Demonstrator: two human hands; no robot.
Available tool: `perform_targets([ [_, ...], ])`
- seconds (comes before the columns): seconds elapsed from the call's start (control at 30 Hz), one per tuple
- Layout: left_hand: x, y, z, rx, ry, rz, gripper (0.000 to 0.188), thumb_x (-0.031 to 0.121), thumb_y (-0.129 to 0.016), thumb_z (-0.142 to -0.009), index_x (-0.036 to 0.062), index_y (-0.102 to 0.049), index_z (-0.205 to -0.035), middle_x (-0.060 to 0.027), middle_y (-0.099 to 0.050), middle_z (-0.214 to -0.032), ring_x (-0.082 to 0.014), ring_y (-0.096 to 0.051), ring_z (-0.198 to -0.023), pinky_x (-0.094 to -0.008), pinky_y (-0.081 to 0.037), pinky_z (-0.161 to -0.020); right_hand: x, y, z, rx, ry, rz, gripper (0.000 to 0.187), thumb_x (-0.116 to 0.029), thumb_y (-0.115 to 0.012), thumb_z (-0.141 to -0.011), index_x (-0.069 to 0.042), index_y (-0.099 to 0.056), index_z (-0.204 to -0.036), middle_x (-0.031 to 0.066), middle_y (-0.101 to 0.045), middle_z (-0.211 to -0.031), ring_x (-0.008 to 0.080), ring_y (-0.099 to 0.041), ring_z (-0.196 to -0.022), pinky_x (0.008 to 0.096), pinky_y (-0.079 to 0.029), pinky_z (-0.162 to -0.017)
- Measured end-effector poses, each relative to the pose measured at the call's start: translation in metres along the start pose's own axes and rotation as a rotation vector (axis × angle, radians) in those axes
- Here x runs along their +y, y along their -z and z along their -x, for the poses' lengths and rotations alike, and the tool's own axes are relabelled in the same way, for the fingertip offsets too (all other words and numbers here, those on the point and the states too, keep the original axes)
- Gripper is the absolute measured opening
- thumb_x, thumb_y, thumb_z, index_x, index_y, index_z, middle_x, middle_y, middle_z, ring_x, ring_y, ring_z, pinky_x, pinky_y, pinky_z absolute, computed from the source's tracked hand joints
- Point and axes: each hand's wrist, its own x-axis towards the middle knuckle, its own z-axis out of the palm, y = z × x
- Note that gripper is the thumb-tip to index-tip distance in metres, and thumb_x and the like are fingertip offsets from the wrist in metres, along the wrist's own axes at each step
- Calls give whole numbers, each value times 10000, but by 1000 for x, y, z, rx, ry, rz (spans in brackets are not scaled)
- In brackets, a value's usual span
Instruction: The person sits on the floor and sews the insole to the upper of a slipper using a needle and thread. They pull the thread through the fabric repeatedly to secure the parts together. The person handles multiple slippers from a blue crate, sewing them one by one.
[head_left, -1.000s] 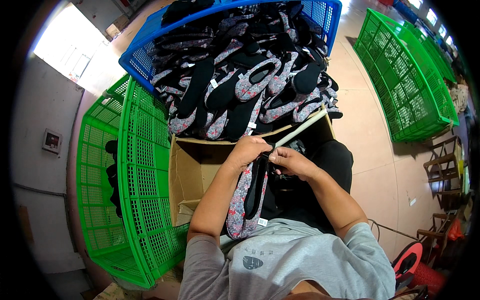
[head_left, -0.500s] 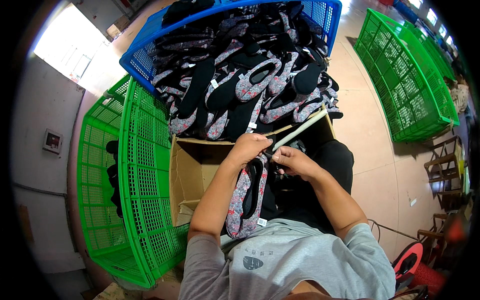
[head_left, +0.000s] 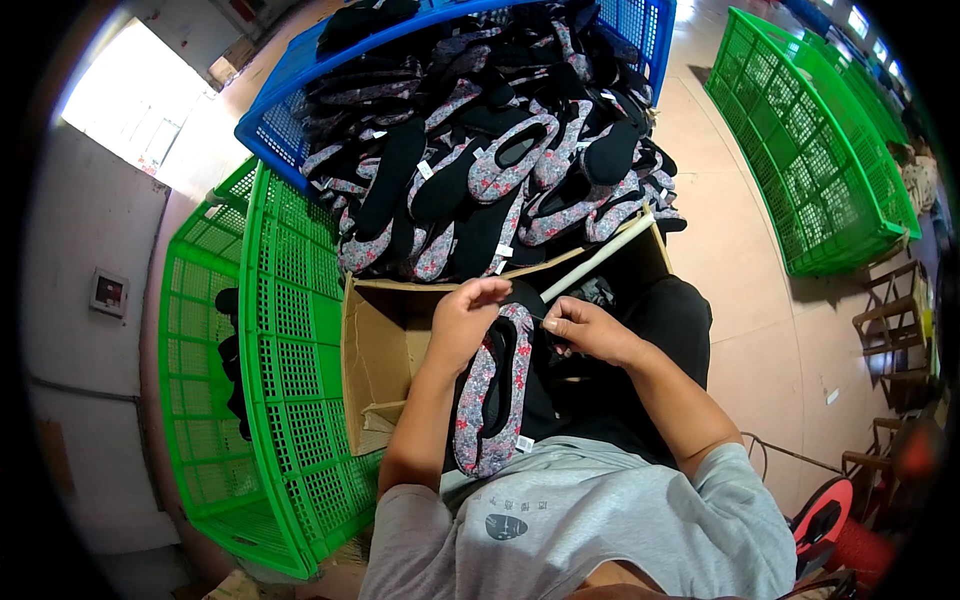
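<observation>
A grey slipper with a red floral pattern and black lining lies lengthwise on my lap, a small white tag at its side. My left hand is beside the slipper's far end, fingers stretched out and thumb apart. Just right of that end, my right hand pinches thumb and forefinger together. A thin dark line seems to run from this pinch toward the slipper; what it is stays too fine to make out. Beyond my hands a pale tube slants over the cardboard box.
A blue crate ahead is heaped with similar slippers, which spill toward the box. Green crates stand close on my left, and more green crates at the far right. Wooden stools and a red-and-black reel are at right.
My left hand has let go of the dark piece at the slipper's far end and shifted slightly left, fingers opening. My right hand keeps its pinch nearly in place.
</observation>
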Motion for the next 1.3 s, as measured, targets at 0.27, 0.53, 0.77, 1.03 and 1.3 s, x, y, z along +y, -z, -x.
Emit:
perform_targets([
  [0.27, 9, -20, 35, 257, -459, -636, 296, -17, -681, -687, 23, -604, -970, -125, -590, -1027, -292, -600, -970, -371, -484, -878, -1, -11, 2, 56, 171, 275, 188, -216, -606, -995, -38, -551, -1027, 14, -590, -837, 84, -555, -732, 252, -467, -673],
  [0.53, 6, -27, 36, 343, -484, -780, 215, 9, -705, -685, 46, -608, -873, -104, -605, -921, -326, -583, -919, -415, -480, -814, 4, -16, -3, 129, 247, 432, 253, -280, -602, -973, -37, -571, -1035, 100, -667, -817, 208, -653, -735, 345, -498, -690],
  [0.77, 5, -30, 36, 337, -464, -765, 210, 20, -704, -692, 39, -614, -881, -111, -607, -919, -323, -587, -908, -407, -477, -817, -3, -20, -1, 147, 254, 498, 262, -303, -603, -970, -47, -581, -1022, 103, -676, -810, 237, -667, -747, 361, -501, -686],
  [1.03, 2, -31, 36, 352, -462, -758, 204, 20, -702, -693, 37, -612, -875, -113, -605, -909, -323, -587, -897, -408, -478, -804, -6, -23, -1, 194, 267, 594, 263, -324, -607, -962, -64, -590, -1001, 95, -693, -802, 254, -685, -748, 371, -508, -676],
  [1.3, 3, -32, 36, 356, -500, -767, 205, 7, -706, -690, 45, -604, -863, -104, -599, -894, -323, -581, -870, -410, -485, -764, -5, -25, -2, 239, 261, 461, 227, -270, -616, -976, -45, -591, -1000, 48, -650, -770, 143, -631, -686, 285, -488, -627],
])
